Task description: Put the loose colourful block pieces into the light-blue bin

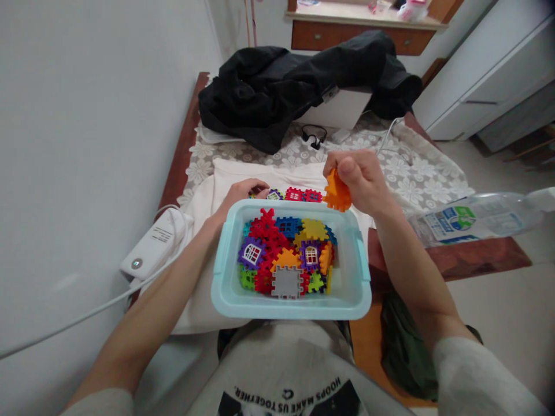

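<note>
A light blue plastic bin (225, 254) rests on my lap, filled with several colourful interlocking building tiles (288, 254). My right hand (359, 179) is above the bin's far right corner, its fingers pinched on an orange tile (337, 193). Beyond the bin's far left edge, my left hand (243, 193) lies with curled fingers on a row of joined tiles (297, 195), purple and red, on the white cloth (225, 173). Part of that row is hidden behind the bin's rim.
A white power adapter (156, 245) with its cable lies at the left. A black jacket (299, 81) is heaped at the back of the lace-covered table. A clear plastic bottle (477, 216) lies on its side at the right. Wall on the left.
</note>
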Motion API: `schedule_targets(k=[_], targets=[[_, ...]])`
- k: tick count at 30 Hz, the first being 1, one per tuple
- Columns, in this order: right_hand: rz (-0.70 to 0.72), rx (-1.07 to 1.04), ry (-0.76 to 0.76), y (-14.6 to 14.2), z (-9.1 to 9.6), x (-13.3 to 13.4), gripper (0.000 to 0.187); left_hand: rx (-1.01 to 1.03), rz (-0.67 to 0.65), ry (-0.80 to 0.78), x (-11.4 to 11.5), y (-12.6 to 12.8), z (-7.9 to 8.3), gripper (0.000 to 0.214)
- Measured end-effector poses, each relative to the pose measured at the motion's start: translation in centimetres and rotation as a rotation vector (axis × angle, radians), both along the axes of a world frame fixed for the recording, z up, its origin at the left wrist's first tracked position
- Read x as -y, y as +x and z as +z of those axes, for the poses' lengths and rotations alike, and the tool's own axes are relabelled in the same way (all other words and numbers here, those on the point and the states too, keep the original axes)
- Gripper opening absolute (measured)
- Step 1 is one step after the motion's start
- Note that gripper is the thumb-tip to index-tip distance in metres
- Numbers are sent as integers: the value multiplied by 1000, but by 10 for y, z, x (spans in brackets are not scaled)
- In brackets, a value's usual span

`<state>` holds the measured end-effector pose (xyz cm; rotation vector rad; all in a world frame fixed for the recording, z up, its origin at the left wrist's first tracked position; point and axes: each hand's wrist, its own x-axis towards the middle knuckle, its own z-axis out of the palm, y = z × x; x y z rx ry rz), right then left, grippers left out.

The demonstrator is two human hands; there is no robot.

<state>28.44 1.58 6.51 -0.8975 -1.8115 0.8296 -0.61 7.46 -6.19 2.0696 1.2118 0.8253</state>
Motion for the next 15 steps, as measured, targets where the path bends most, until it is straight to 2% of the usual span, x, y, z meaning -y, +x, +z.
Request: schedule_targets(k=[2, 4, 6, 8, 10, 12, 15], targets=[[52, 59, -21, -10, 10, 11, 76, -5, -64, -13, -1, -2, 1, 39], [189, 154, -46, -18, 15, 19, 76, -39, -119, 2, -3, -5, 0, 40], [311, 217, -54, -20, 15, 20, 78, -73, -153, 18, -6, -7, -2, 42], [324, 134, -75, -15, 9, 13, 83, -95, -168, 22, -10, -8, -6, 44], [224, -45, -112, -5, -8, -1, 90, -94, -176, 14, -12, -9, -9, 49], [86, -168, -137, 6, -34, -19, 92, -79, -183, 5, -13, -9, -11, 54], [-52, -66, -121, 17, -83, -41, 78, -68, -192, 19, -13, -9, -13, 58]])
